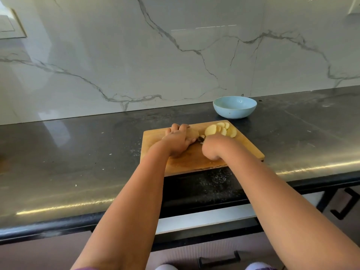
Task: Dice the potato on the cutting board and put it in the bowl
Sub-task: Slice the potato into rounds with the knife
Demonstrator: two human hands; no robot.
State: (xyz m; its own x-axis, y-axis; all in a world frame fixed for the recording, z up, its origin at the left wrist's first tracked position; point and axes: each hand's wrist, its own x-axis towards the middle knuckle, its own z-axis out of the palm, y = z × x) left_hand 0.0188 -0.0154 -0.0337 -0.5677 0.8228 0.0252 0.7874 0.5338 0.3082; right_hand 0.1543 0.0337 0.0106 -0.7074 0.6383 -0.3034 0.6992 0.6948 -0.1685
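A wooden cutting board (247, 147) lies on the dark counter. My left hand (178, 142) grips the uncut part of the potato (193, 133) on the board. Just right of it, my right hand (212, 148) is curled round a knife handle; only a dark bit of the knife (201, 139) shows between the hands. Several pale yellow potato slices (222, 130) lie fanned at the board's far right. A light blue bowl (234, 107) stands behind the board near the wall; no potato shows inside it.
The dark stone counter (78, 152) runs left and right of the board, backed by a white marble wall (136, 55). The counter's front edge is close to me, with drawer handles (344, 203) below at the right.
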